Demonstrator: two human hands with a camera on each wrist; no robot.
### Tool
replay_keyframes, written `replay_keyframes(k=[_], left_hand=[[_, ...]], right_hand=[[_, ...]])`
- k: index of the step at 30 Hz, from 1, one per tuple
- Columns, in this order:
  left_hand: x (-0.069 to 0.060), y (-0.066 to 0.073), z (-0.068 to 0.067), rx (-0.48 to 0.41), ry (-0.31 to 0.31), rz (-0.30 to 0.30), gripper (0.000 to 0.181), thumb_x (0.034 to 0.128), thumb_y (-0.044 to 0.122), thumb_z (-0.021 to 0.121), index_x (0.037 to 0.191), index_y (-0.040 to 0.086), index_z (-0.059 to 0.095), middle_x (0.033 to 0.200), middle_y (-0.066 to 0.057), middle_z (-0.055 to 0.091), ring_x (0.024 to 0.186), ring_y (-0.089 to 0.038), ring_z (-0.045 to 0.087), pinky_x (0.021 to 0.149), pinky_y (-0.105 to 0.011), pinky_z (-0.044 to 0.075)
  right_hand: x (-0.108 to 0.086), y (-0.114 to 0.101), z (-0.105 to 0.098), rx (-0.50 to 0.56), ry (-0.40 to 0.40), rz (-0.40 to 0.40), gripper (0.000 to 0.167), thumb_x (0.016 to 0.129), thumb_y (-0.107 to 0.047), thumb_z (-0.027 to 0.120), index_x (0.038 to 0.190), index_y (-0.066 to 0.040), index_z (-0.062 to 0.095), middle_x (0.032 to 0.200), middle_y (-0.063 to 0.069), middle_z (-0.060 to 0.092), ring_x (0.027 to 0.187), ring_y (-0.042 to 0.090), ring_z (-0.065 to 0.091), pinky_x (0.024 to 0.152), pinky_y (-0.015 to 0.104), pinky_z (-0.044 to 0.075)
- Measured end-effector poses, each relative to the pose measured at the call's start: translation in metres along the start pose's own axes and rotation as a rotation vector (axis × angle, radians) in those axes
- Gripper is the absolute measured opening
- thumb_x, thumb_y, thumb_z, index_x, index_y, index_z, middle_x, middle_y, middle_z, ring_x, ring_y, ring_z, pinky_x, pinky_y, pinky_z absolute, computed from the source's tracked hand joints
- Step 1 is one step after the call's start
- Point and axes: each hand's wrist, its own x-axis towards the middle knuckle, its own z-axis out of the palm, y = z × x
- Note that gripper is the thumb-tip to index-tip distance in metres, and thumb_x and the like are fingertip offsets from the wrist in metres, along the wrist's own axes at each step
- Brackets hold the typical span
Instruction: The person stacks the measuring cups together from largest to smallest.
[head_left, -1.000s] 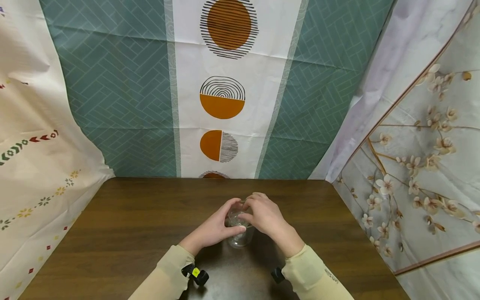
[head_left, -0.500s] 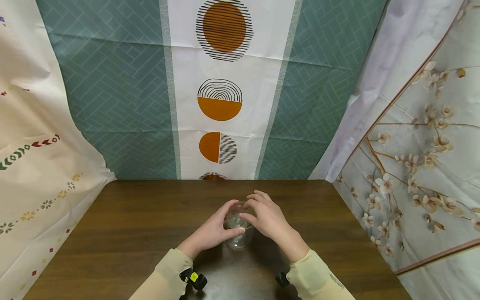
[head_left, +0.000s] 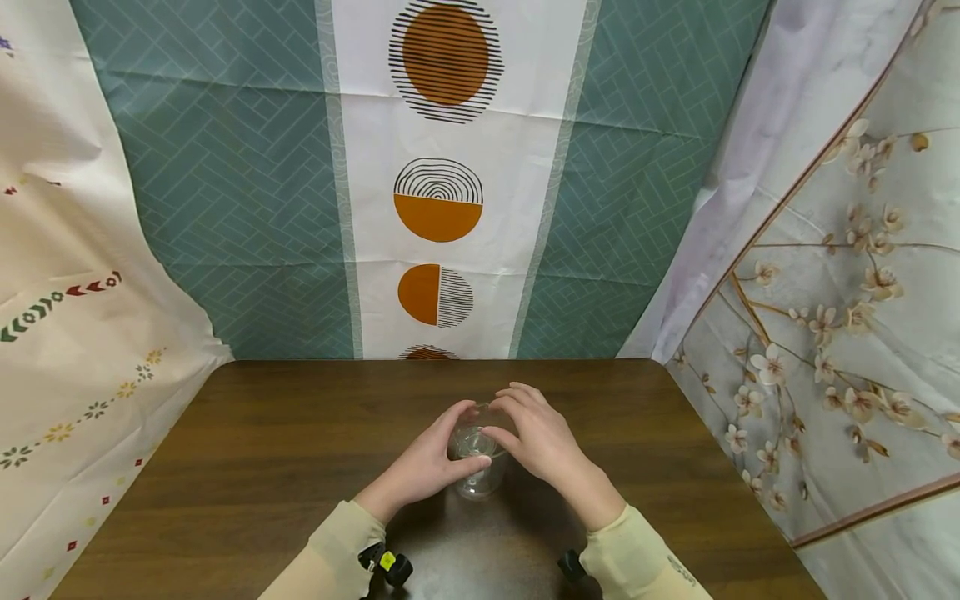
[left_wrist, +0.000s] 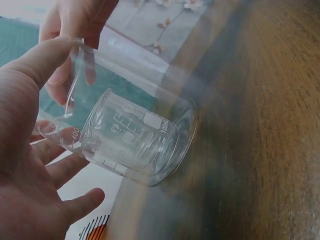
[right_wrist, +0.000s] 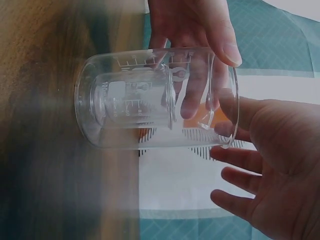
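A large clear glass beaker [head_left: 480, 487] stands upright on the table in front of me. Inside it, at the bottom, sits a smaller 100 ml beaker [left_wrist: 137, 132], also upright. My left hand [head_left: 429, 460] holds the large beaker from the left, thumb on the near side by the rim and fingers behind the glass. On the other side, my right hand [head_left: 538, 433] hovers at the rim with thumb and fingers apart. In the right wrist view its fingers are spread, with the thumb by the beaker's mouth; whether the thumb touches the glass is unclear.
The brown wooden table [head_left: 300, 417] ends at a patterned green and white cloth [head_left: 262, 208] at the back. A cream cloth [head_left: 90, 333] hangs to the left and a floral one [head_left: 825, 350] to the right. Both wrists carry small black cameras.
My right hand has drawn slightly right, away from the beaker's mouth, its thumb and fingers parting. The left hand keeps its hold, and the large beaker stays in place.
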Motion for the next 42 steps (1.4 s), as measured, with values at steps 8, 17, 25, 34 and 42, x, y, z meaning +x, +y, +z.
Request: replay_keyframes(k=[8, 17, 25, 34, 42], left_hand=[[-0.002, 0.003, 0.002, 0.052, 0.027, -0.009, 0.094, 0.0967, 0.051, 0.086, 0.168, 0.014, 0.037, 0.163, -0.008, 0.053, 0.149, -0.033, 0.053, 0.118, -0.061, 0.044], [-0.006, 0.008, 0.004, 0.080, 0.045, -0.035, 0.097, 0.0971, 0.050, 0.086, 0.170, 0.012, 0.035, 0.165, -0.008, 0.052, 0.150, -0.034, 0.052, 0.119, -0.063, 0.043], [-0.007, 0.015, 0.005, 0.117, 0.055, -0.050, 0.100, 0.0962, 0.054, 0.085, 0.171, 0.012, 0.034, 0.165, -0.009, 0.051, 0.150, -0.035, 0.052, 0.119, -0.062, 0.044], [-0.009, 0.017, 0.006, 0.153, 0.075, -0.069, 0.102, 0.0965, 0.056, 0.084, 0.172, 0.011, 0.032, 0.166, -0.011, 0.050, 0.150, -0.035, 0.052, 0.118, -0.062, 0.044], [-0.011, 0.019, 0.007, 0.218, 0.086, -0.075, 0.104, 0.0970, 0.057, 0.083, 0.174, 0.011, 0.029, 0.172, -0.018, 0.041, 0.152, -0.041, 0.048, 0.117, -0.065, 0.045]], right_hand=[[-0.005, 0.001, 0.000, 0.018, 0.019, 0.006, 0.039, 0.103, -0.039, 0.081, 0.132, -0.013, 0.076, 0.141, 0.006, 0.070, 0.151, 0.034, 0.050, 0.110, 0.062, 0.053], [-0.010, 0.003, 0.002, 0.017, 0.006, 0.027, 0.047, 0.106, -0.043, 0.075, 0.142, -0.012, 0.072, 0.157, 0.012, 0.060, 0.154, 0.035, 0.046, 0.111, 0.063, 0.052], [-0.015, 0.007, 0.002, 0.017, -0.008, 0.046, 0.055, 0.108, -0.046, 0.070, 0.151, -0.011, 0.067, 0.164, 0.014, 0.054, 0.159, 0.036, 0.039, 0.121, 0.065, 0.041], [-0.020, 0.012, 0.001, -0.016, -0.010, 0.019, 0.060, 0.110, -0.049, 0.065, 0.155, -0.011, 0.063, 0.166, 0.015, 0.052, 0.161, 0.036, 0.036, 0.126, 0.063, 0.033], [-0.026, 0.016, 0.002, -0.033, 0.013, -0.015, 0.062, 0.108, -0.046, 0.070, 0.155, -0.008, 0.063, 0.164, 0.019, 0.053, 0.161, 0.040, 0.036, 0.128, 0.065, 0.028]])
